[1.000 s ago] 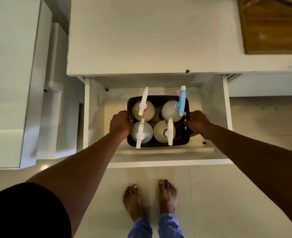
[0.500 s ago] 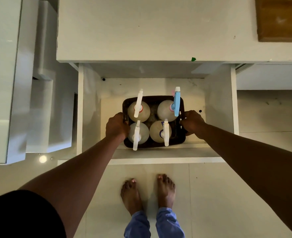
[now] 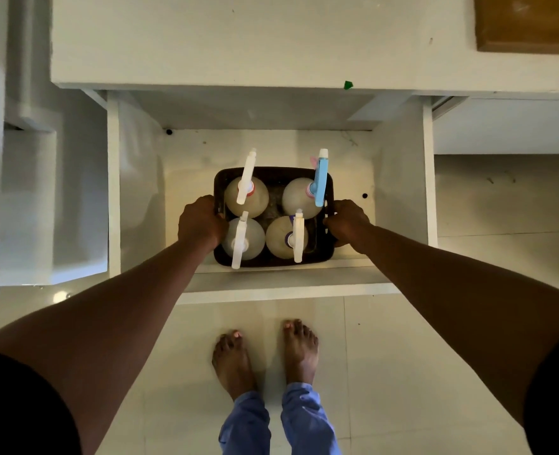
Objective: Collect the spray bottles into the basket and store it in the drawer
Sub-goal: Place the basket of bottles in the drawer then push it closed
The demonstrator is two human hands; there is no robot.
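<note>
A dark basket (image 3: 273,261) sits inside the open white drawer (image 3: 399,192), near its front wall. Several spray bottles stand upright in the basket: three with white trigger heads, such as the back-left one (image 3: 246,195), and one with a blue head (image 3: 304,197) at the back right. My left hand (image 3: 201,221) grips the basket's left rim. On the opposite rim, my right hand (image 3: 347,221) holds on. Whether the basket rests on the drawer floor or hangs just above it, I cannot tell.
A white countertop (image 3: 238,41) overhangs the drawer's back. A wooden board (image 3: 531,23) lies at its far right. White cabinet fronts (image 3: 41,198) stand to the left. My bare feet (image 3: 265,353) are on the pale tiled floor in front of the drawer.
The basket with the bottles has sunk lower into the drawer, both hands still on its rims. The view has shifted slightly.
</note>
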